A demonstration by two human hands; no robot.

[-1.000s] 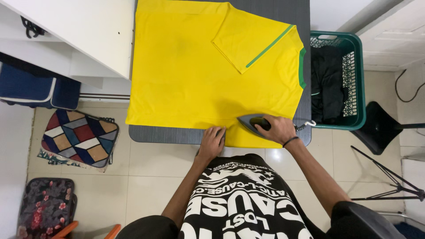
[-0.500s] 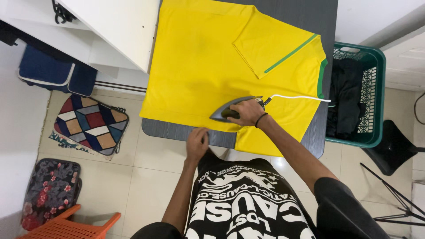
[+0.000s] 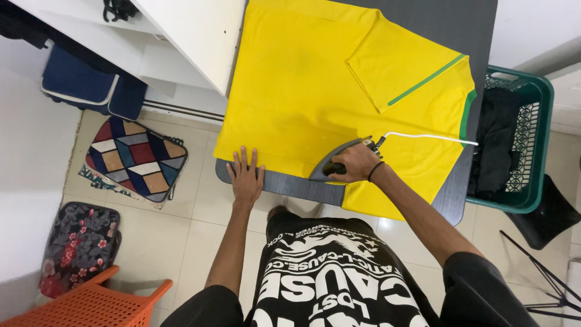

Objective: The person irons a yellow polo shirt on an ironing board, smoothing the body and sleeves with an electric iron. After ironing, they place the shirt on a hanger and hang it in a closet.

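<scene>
Left hand [image 3: 245, 180] now further left; green basket [image 3: 540, 145] beside table [image 3: 302, 186].

No packages, labels, signs or screens show anywhere in view — none at all.

Pretty sure I'm in someone's home: tiled floor [image 3: 200, 218], green laundry basket [image 3: 535, 151] of clothes, bags [image 3: 136, 158] lying around, orange plastic chair [image 3: 97, 306].

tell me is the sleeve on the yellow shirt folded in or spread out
Folded in. The sleeve lies doubled back over the body of the yellow shirt, its green-trimmed cuff running diagonally across the fabric, not sticking out past the shirt's side.
</scene>
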